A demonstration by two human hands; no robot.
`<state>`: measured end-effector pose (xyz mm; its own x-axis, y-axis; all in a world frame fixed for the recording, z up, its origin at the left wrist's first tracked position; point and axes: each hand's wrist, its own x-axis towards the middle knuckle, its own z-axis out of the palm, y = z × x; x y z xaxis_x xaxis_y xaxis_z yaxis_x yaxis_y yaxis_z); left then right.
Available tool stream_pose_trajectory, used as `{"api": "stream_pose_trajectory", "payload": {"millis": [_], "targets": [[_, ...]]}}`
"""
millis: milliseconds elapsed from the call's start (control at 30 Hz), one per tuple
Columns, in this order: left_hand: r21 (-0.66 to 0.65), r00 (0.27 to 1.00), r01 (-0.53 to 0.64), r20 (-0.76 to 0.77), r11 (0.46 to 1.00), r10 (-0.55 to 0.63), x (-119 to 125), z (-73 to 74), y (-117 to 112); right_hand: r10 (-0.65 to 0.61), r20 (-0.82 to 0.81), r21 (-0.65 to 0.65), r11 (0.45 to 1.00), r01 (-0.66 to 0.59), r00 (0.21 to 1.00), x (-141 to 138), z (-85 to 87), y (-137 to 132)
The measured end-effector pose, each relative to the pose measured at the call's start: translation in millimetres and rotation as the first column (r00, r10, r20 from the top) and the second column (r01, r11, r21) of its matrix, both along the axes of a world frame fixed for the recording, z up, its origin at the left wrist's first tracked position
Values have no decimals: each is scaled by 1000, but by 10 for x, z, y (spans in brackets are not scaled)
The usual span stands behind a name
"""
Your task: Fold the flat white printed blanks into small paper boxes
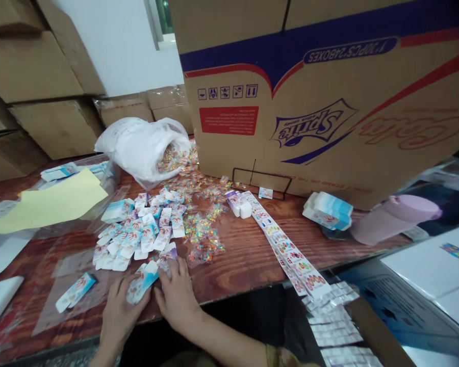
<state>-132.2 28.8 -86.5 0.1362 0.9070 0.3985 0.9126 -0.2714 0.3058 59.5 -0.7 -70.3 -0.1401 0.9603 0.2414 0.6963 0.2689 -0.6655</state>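
Observation:
At the table's near edge, my left hand (pixel 119 307) is closed around a blue-and-white small carton (pixel 142 283), thumb on one side and fingers on the other. Just right of it, my right hand (pixel 180 295) has curled fingers on a purple-and-white small carton (pixel 169 253); the fingers partly cover it. Beyond both hands lies a heap of similar small cartons (pixel 132 237). Small clear packets of coloured candy (pixel 204 232) spread beside the heap, spilling from a white plastic bag (pixel 133 145). One flat carton (pixel 75 292) lies alone to the left.
A large cardboard box (pixel 229 148) stands at the back right. A strip of printed stickers (pixel 286 250) runs over the table edge toward strips of packets (pixel 334 326). A stack of flat cartons (pixel 329 210) and a pink cup (pixel 393 219) stand right. Yellow paper (pixel 53 201) lies left.

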Motion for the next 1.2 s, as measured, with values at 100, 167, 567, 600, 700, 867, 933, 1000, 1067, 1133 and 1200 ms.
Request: {"api": "stream_pose_trajectory", "payload": {"millis": [100,167,567,600,700,867,933,1000,1067,1133,1200], "targets": [[-17,1000,-11,11,1000,11,-1,7,-8,17,10,7,1000,-17,1000,5,-1,2],[-14,1000,-13,16,1000,14,6,15,-11,25,25,7,1000,-25,999,8,-6,2],[5,1000,1,22,1000,-1,84,111,-30,60,20,34,998,-61,998,39,-49,7],[3,1000,-1,15,1000,1,88,110,-33,64,21,32,997,-65,998,43,-51,6],[-24,1000,-20,-11,1000,20,97,97,-47,69,35,26,997,-70,997,58,-45,-3],[-43,999,-4,-39,999,3,79,56,-60,64,61,34,997,-66,996,57,-28,-12],[-48,999,-1,-45,999,-2,68,40,-68,59,68,41,997,-62,996,48,-35,-11],[-44,999,11,-43,999,-13,70,30,-86,52,74,53,997,-56,996,37,-53,-8],[-36,999,31,-23,999,-31,92,29,-110,42,77,72,996,-48,996,26,-84,-5],[-32,999,31,13,999,-31,136,36,-131,28,76,97,995,-36,997,14,-123,-3],[-36,998,21,53,999,-19,196,50,-142,3,77,126,992,-13,997,4,-166,1]]}}
